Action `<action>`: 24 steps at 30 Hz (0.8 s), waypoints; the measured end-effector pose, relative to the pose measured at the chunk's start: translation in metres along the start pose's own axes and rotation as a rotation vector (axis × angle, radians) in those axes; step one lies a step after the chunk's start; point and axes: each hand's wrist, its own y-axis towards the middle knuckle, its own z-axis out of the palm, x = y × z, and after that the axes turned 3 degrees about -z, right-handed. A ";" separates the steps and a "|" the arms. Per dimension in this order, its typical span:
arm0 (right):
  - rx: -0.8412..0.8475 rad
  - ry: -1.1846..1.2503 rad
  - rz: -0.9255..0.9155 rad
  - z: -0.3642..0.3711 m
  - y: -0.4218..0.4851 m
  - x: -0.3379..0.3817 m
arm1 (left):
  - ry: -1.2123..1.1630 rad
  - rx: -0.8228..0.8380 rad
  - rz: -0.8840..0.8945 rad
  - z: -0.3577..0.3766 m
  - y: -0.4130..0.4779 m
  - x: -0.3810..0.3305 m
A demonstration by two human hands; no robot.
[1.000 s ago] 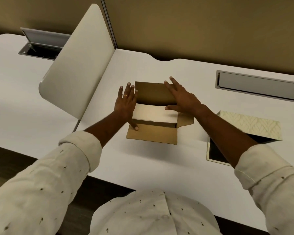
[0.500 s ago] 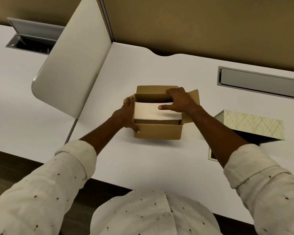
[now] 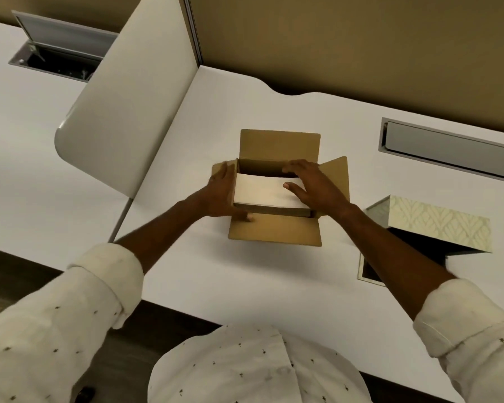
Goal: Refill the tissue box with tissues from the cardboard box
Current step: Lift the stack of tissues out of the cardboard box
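A brown cardboard box point(image 3: 274, 231) stands open in the middle of the white desk point(image 3: 245, 286), its flaps folded outward. Inside lies a flat stack of white tissues point(image 3: 262, 190). My left hand point(image 3: 220, 193) presses against the box's left side, thumb on the front wall. My right hand point(image 3: 314, 184) lies on the right end of the tissue stack, fingers curled over its far edge and thumb on top. The pale leaf-patterned tissue box point(image 3: 440, 225) sits to the right, its dark inside open toward me, partly hidden by my right forearm.
A white curved divider panel point(image 3: 128, 112) rises left of the cardboard box. A grey cable hatch point(image 3: 448, 149) is set into the desk at the back right, and an open one point(image 3: 56, 53) lies at the far left. A tan partition wall runs behind.
My right hand has moved from the box's far flap down onto the tissue stack. The far and front flaps have folded outward. My left hand has stayed at the box's left side.
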 end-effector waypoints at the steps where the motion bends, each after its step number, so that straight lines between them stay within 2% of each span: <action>1: 0.000 0.016 0.006 0.000 0.000 0.001 | 0.022 -0.043 0.007 -0.004 0.001 -0.005; 4: 0.125 0.016 0.098 -0.007 0.013 0.004 | 0.073 -0.151 0.129 -0.018 0.010 -0.023; 7: 0.292 -0.070 0.152 -0.015 0.039 0.002 | 0.172 -0.032 0.171 -0.024 0.029 -0.044; 12: 0.669 -0.193 0.316 -0.014 0.079 -0.005 | 0.300 0.169 -0.058 -0.021 0.071 -0.052; 15: 0.819 -0.281 0.352 -0.004 0.091 -0.006 | 0.376 0.346 -0.163 -0.018 0.092 -0.055; 18: 0.893 -0.231 0.356 0.006 0.095 -0.008 | 0.394 0.482 -0.204 -0.010 0.104 -0.053; 24: 0.893 -0.105 0.415 0.013 0.093 -0.013 | 0.384 0.528 -0.247 0.002 0.111 -0.043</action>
